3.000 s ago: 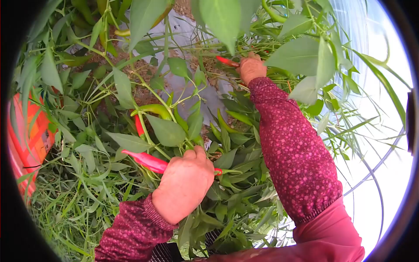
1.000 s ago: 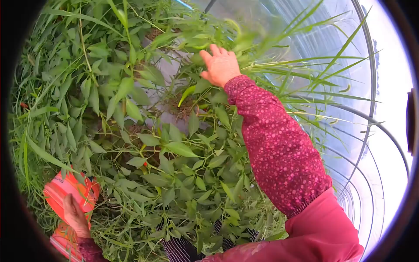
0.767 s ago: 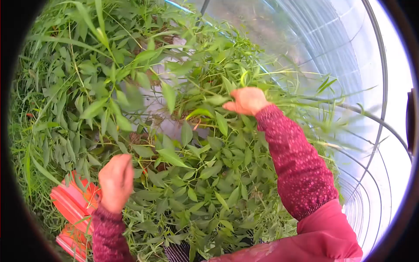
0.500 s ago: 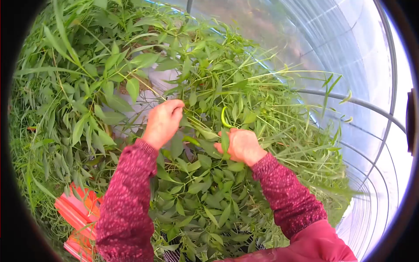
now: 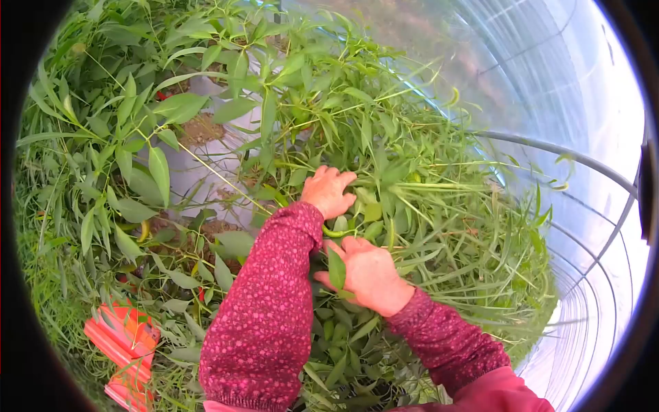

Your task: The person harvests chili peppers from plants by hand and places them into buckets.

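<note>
Both hands are in among the leaves of the pepper plants (image 5: 182, 106). My left hand (image 5: 329, 192) reaches forward with its fingers apart, touching the foliage. Just below and right of it, my right hand (image 5: 371, 278) has thumb and forefinger spread, a leaf lying across them. A curved green pepper (image 5: 335, 233) shows between the two hands, and another slim green one (image 5: 391, 234) hangs right of it. Neither hand visibly holds a pepper. Some fingertips are partly hidden by leaves.
An orange-red container (image 5: 117, 336) lies in the growth at lower left. Grey ground sheeting (image 5: 192, 175) shows between the plants. Clear plastic film (image 5: 535, 89) and a curved grey tube (image 5: 570, 152) stand along the right side. Long grass crosses the right.
Earlier a red pepper was in my left hand, which then went to the orange-red container. Since then it has come back empty-looking and moved right, beside my right hand, which has moved down.
</note>
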The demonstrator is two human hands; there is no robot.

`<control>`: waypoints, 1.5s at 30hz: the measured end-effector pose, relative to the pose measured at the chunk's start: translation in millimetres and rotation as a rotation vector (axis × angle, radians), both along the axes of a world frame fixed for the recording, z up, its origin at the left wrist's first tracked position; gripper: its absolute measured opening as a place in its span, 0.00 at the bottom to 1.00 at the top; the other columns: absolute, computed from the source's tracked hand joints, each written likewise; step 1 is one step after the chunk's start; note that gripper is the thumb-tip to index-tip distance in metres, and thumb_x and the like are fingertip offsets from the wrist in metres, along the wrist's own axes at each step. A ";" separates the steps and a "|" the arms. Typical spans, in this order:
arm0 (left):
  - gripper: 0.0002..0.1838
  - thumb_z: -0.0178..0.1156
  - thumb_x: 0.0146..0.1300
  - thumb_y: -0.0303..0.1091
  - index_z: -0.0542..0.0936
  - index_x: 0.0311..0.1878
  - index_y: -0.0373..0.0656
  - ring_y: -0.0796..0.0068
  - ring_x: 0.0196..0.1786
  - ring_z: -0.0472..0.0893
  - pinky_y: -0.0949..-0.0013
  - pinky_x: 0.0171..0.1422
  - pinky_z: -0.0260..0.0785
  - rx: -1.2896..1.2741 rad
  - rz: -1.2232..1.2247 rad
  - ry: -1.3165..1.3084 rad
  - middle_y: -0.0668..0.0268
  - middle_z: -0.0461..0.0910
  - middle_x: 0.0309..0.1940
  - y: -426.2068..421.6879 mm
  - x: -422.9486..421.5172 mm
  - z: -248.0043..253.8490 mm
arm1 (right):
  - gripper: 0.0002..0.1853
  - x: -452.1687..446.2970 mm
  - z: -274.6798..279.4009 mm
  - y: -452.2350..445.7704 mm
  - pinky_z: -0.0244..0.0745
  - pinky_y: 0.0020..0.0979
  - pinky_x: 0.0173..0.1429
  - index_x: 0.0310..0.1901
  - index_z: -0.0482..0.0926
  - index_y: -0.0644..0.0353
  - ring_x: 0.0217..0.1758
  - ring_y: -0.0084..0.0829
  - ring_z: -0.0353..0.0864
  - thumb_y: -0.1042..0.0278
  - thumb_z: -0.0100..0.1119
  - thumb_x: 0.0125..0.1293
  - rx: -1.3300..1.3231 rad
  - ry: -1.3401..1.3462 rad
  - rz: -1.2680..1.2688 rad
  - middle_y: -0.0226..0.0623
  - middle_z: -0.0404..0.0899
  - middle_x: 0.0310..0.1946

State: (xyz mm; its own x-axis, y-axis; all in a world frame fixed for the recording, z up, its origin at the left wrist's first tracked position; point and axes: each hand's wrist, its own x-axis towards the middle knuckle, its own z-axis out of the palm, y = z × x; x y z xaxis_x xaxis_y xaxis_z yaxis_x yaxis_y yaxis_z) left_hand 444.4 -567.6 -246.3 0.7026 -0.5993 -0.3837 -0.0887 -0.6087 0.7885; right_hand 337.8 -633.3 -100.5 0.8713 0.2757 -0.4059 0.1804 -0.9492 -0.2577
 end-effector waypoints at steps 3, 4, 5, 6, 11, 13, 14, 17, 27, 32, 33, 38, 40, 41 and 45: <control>0.25 0.59 0.56 0.45 0.75 0.59 0.54 0.56 0.60 0.67 0.46 0.64 0.58 0.027 -0.138 -0.070 0.59 0.74 0.51 8.2 -10.8 0.5 | 0.22 27.2 21.5 -16.7 0.76 0.39 0.35 0.52 0.74 0.55 0.36 0.42 0.80 0.55 0.61 0.57 0.132 0.019 0.033 0.40 0.77 0.35; 0.23 0.58 0.57 0.43 0.75 0.58 0.55 0.57 0.59 0.68 0.46 0.64 0.58 0.046 -0.162 -0.119 0.59 0.74 0.48 8.3 -12.9 0.1 | 0.20 41.8 32.6 -20.8 0.77 0.39 0.38 0.51 0.75 0.56 0.37 0.42 0.81 0.59 0.60 0.58 0.159 0.076 0.026 0.40 0.78 0.36; 0.22 0.57 0.58 0.42 0.75 0.57 0.56 0.59 0.59 0.68 0.46 0.64 0.57 0.066 -0.181 -0.170 0.59 0.74 0.46 9.5 -14.4 -0.4 | 0.18 57.4 36.9 -25.7 0.78 0.39 0.40 0.50 0.76 0.56 0.38 0.42 0.81 0.63 0.59 0.58 0.185 0.131 0.023 0.40 0.79 0.38; 0.20 0.57 0.60 0.42 0.76 0.56 0.55 0.59 0.58 0.69 0.46 0.64 0.58 0.023 -0.158 -0.188 0.59 0.73 0.45 9.9 -17.1 -6.1 | 0.15 72.9 28.0 -34.3 0.77 0.38 0.42 0.48 0.77 0.58 0.38 0.41 0.82 0.65 0.58 0.59 0.215 0.006 0.048 0.41 0.80 0.38; 0.19 0.55 0.62 0.44 0.76 0.56 0.54 0.57 0.60 0.69 0.43 0.66 0.55 0.105 -0.152 -0.241 0.58 0.74 0.47 5.7 -24.5 -12.5 | 0.12 149.8 -59.7 -48.7 0.76 0.34 0.45 0.45 0.79 0.64 0.39 0.37 0.83 0.70 0.52 0.63 0.386 0.053 -0.217 0.44 0.82 0.36; 0.18 0.54 0.63 0.44 0.77 0.56 0.53 0.56 0.61 0.68 0.43 0.68 0.53 0.099 -0.131 -0.288 0.58 0.74 0.49 5.4 -27.9 -9.1 | 0.15 164.4 -103.8 -44.4 0.73 0.42 0.55 0.45 0.82 0.57 0.47 0.46 0.80 0.66 0.46 0.63 0.288 0.062 -0.195 0.48 0.81 0.41; 0.20 0.54 0.63 0.43 0.76 0.57 0.51 0.55 0.63 0.67 0.43 0.68 0.53 0.134 -0.144 -0.294 0.59 0.73 0.51 4.8 -29.7 -9.5 | 0.15 170.3 -124.3 -39.8 0.73 0.42 0.55 0.45 0.82 0.57 0.47 0.46 0.80 0.66 0.46 0.63 0.290 0.070 -0.192 0.48 0.81 0.41; 0.21 0.53 0.62 0.41 0.74 0.58 0.50 0.54 0.64 0.66 0.42 0.68 0.52 0.138 -0.127 -0.291 0.58 0.74 0.53 -0.2 -35.8 -17.8 | 0.17 176.7 -162.0 -28.3 0.72 0.41 0.56 0.48 0.81 0.57 0.49 0.47 0.80 0.63 0.44 0.64 0.149 0.165 -0.223 0.48 0.81 0.42; 0.20 0.51 0.60 0.41 0.76 0.55 0.48 0.54 0.62 0.65 0.42 0.68 0.51 0.105 -0.001 -0.360 0.57 0.74 0.54 -2.7 -52.2 -20.7 | 0.19 198.3 -180.9 -18.2 0.77 0.47 0.47 0.56 0.69 0.60 0.41 0.51 0.82 0.64 0.41 0.65 -0.391 0.004 -0.013 0.55 0.81 0.35; 0.21 0.51 0.61 0.41 0.76 0.56 0.47 0.53 0.62 0.65 0.41 0.68 0.50 0.109 -0.003 -0.399 0.58 0.72 0.54 -3.4 -55.8 -21.1 | 0.14 206.1 -212.4 -17.9 0.78 0.44 0.42 0.46 0.78 0.56 0.39 0.49 0.83 0.67 0.49 0.60 -0.475 -0.205 0.155 0.51 0.82 0.34; 0.21 0.51 0.61 0.41 0.76 0.56 0.47 0.53 0.62 0.65 0.41 0.68 0.50 0.109 0.003 -0.397 0.58 0.72 0.54 -1.6 -55.5 -20.7 | 0.11 207.3 -214.1 -18.1 0.78 0.44 0.41 0.42 0.79 0.56 0.38 0.48 0.83 0.66 0.51 0.59 -0.448 -0.213 0.091 0.49 0.82 0.33; 0.21 0.51 0.61 0.40 0.75 0.56 0.47 0.54 0.62 0.65 0.42 0.68 0.50 0.041 0.057 -0.352 0.57 0.72 0.53 -3.0 -56.8 -21.5 | 0.10 202.9 -202.1 -13.2 0.79 0.42 0.41 0.34 0.82 0.61 0.39 0.45 0.84 0.70 0.51 0.57 -0.387 -0.222 0.023 0.47 0.83 0.34; 0.21 0.51 0.61 0.40 0.75 0.56 0.47 0.54 0.62 0.65 0.42 0.68 0.49 0.036 0.061 -0.355 0.58 0.73 0.53 -2.0 -56.5 -20.2 | 0.10 199.8 -205.7 -14.1 0.79 0.42 0.42 0.35 0.82 0.61 0.39 0.46 0.84 0.70 0.51 0.58 -0.386 -0.229 0.041 0.47 0.83 0.34; 0.21 0.51 0.60 0.40 0.75 0.56 0.47 0.54 0.62 0.65 0.42 0.68 0.49 0.034 0.063 -0.357 0.58 0.73 0.53 -1.7 -56.4 -19.5 | 0.11 198.0 -207.1 -15.3 0.78 0.42 0.43 0.37 0.81 0.61 0.39 0.47 0.83 0.69 0.51 0.59 -0.384 -0.234 0.058 0.47 0.83 0.34; 0.21 0.52 0.59 0.40 0.75 0.56 0.47 0.54 0.62 0.65 0.43 0.69 0.49 0.068 0.002 -0.316 0.59 0.73 0.52 -2.8 -53.4 -17.2 | 0.12 199.5 -212.4 -22.3 0.78 0.42 0.45 0.39 0.81 0.61 0.41 0.48 0.83 0.63 0.53 0.61 -0.291 -0.187 -0.091 0.48 0.82 0.36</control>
State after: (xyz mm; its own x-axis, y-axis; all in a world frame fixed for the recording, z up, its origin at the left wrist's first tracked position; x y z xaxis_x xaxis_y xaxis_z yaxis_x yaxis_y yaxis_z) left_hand 391.1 -570.5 -263.5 0.7945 -0.5783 -0.1855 -0.3212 -0.6594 0.6797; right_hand 537.3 -655.6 -312.9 0.9538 0.0897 -0.2866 0.1098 -0.9924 0.0549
